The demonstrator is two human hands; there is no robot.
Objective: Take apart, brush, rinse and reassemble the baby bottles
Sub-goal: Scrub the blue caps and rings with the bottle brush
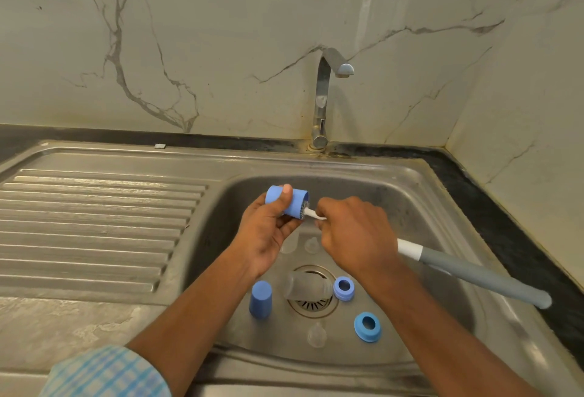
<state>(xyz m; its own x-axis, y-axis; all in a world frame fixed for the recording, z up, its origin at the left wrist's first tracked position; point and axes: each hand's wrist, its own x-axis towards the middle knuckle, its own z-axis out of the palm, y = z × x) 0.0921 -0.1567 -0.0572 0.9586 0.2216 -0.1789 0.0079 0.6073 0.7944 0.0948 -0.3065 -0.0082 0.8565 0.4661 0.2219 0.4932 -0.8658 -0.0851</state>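
One wide-angle view, worn on the head, looks forward and down from the near edge of the sink (284,161), close above its basin, facing the marble wall (221,49) and the tap (322,96) at the far edge; the draining board (94,223) fills the left.

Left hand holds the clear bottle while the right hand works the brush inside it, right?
No. In the head view the left hand holds a blue cap; the clear bottle lies over the drain. The right hand works the brush inside that cap.
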